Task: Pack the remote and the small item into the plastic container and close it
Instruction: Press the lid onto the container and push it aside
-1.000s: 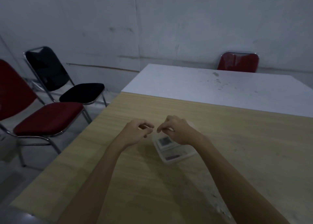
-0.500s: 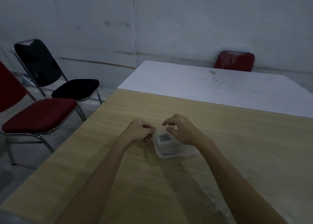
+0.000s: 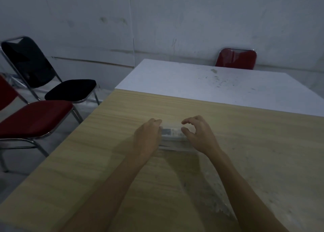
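A clear plastic container (image 3: pixel 172 140) lies on the wooden table (image 3: pixel 245 152) between my hands, its long side now across my view. Through its clear top I see a pale remote (image 3: pixel 171 132) with a small dark label. My left hand (image 3: pixel 147 137) presses against the container's left end, fingers curled on its edge. My right hand (image 3: pixel 198 135) is at the right end, thumb touching the top, the other fingers spread and raised. The small item is not visible. The picture is dim and blurred, so I cannot tell whether the lid is fully seated.
A white table (image 3: pixel 219 84) adjoins the wooden one at the far side, with a red chair (image 3: pixel 236 58) behind it. To the left stand a black chair (image 3: pixel 43 73) and a red chair (image 3: pixel 35 116). Pale scuffed patches mark the wood near my right forearm.
The container has turned from lying at an angle to lying crosswise. My hands moved apart from above its top to its two ends.
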